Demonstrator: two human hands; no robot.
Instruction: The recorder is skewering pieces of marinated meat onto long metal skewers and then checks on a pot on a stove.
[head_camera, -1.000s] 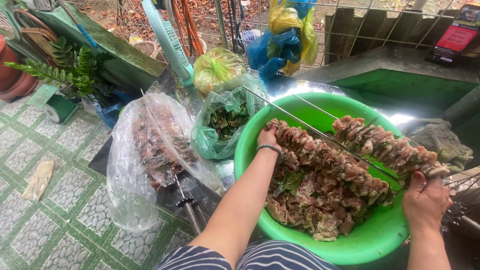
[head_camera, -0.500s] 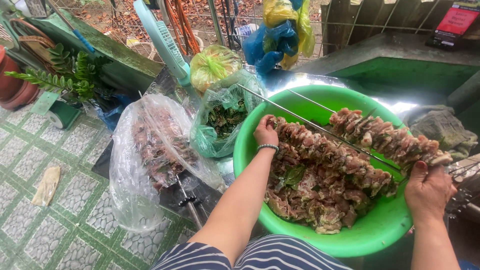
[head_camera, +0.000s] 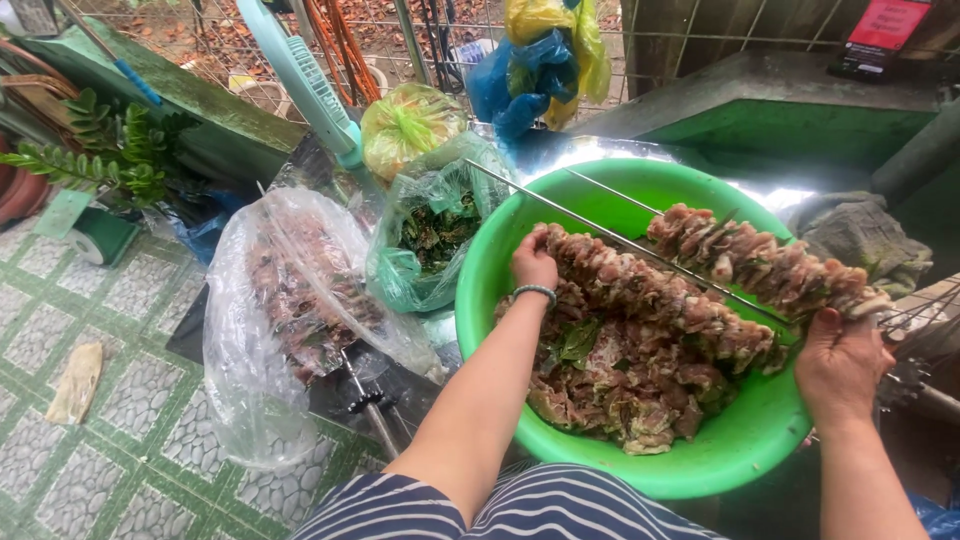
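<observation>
clear meat bag (head_camera: 290, 300), red sign (head_camera: 885, 30)

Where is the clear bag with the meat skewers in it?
The clear bag of skewers lies left of the green basin, on the tiled floor's edge, beside the smaller bag of green leaves.

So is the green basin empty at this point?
No, the green basin holds a heap of marinated meat pieces, over which both hands hold two loaded skewers.

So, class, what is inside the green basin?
The green basin holds raw marinated meat with leaf bits, and meat skewers over it. The bottom is covered.
</observation>
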